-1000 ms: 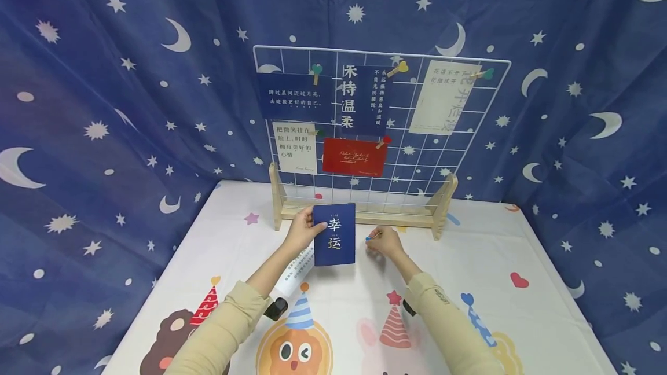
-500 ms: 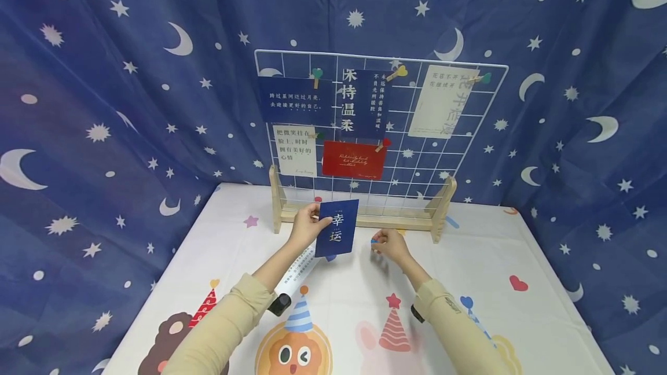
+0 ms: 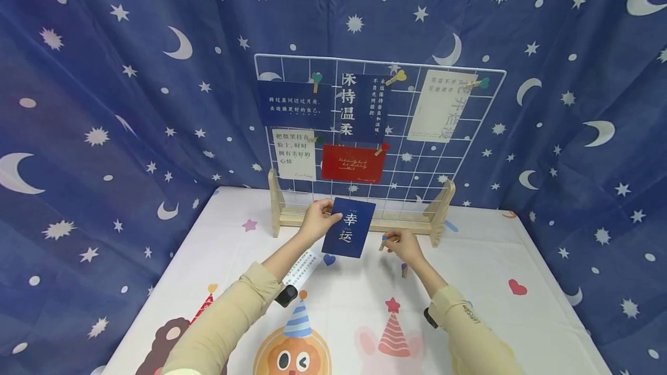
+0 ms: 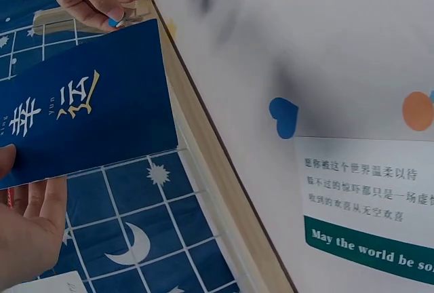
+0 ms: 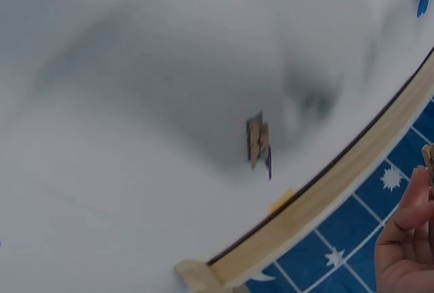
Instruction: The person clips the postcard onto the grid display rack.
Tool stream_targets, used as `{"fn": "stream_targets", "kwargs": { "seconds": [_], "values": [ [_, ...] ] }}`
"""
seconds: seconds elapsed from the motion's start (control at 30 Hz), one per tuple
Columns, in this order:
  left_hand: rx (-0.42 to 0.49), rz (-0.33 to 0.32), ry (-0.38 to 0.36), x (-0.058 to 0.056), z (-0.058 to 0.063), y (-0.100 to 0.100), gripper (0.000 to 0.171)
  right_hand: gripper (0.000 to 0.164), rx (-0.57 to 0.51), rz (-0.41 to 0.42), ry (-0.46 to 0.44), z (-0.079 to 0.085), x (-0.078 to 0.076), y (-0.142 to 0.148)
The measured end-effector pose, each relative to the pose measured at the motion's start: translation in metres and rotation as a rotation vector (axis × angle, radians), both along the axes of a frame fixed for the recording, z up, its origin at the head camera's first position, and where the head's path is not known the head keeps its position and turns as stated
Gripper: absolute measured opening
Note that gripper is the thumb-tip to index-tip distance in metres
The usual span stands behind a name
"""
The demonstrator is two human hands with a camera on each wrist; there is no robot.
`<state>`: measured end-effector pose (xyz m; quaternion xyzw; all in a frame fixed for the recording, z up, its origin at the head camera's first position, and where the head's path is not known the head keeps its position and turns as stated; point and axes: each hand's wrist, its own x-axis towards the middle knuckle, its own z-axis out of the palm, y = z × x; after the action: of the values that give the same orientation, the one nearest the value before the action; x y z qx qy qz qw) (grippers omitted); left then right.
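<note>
Near the foot of the rack, my left hand (image 3: 319, 221) holds a navy card (image 3: 356, 242) by its left edge, thumb on the printed face. The card hangs in the air, slightly tilted. To its right, my right hand (image 3: 407, 246) pinches a small wooden clothespin with a blue heart (image 4: 115, 22), just beyond the card's edge in the left wrist view. Another small clothespin, with a purple part (image 3: 404, 271), lies on the table below the right hand; the right wrist view shows this clothespin (image 5: 256, 140) from above.
A white wire grid on a wooden stand (image 3: 443, 210) bears a navy card (image 3: 294, 117), another navy card (image 3: 362, 132), white cards (image 3: 432, 114) and a red card (image 3: 353, 173), with heart clothespins. A white card with a green band (image 4: 366, 191) lies on the table beneath the left forearm.
My left hand has carried the navy card rightward; the card turned, then faced forward again. My right hand has shifted right with its clothespin. The purple clothespin on the table has come into view.
</note>
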<state>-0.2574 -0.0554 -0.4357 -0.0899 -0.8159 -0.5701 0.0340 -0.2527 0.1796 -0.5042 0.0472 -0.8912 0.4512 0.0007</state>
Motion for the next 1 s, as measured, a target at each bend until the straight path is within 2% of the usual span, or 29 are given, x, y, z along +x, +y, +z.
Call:
{"fn": "stream_targets", "kwargs": {
  "seconds": [0.17,0.47,0.73,1.0],
  "values": [
    [-0.021,-0.009,0.004,-0.005,0.009,0.006,0.018,0.014,0.027,0.005,0.032,0.005,0.001,0.012],
    [-0.037,0.038,0.004,-0.011,0.021,0.017,0.025,0.014,-0.020,0.033,0.035,0.011,0.007,0.029],
    [-0.038,0.022,0.015,-0.015,0.032,0.030,0.025,0.013,-0.007,0.065,0.089,0.017,0.012,0.042],
    [-0.029,0.044,0.005,-0.026,0.040,0.044,0.027,0.015,0.055,0.018,0.124,0.028,0.016,0.057]
  ]
}}
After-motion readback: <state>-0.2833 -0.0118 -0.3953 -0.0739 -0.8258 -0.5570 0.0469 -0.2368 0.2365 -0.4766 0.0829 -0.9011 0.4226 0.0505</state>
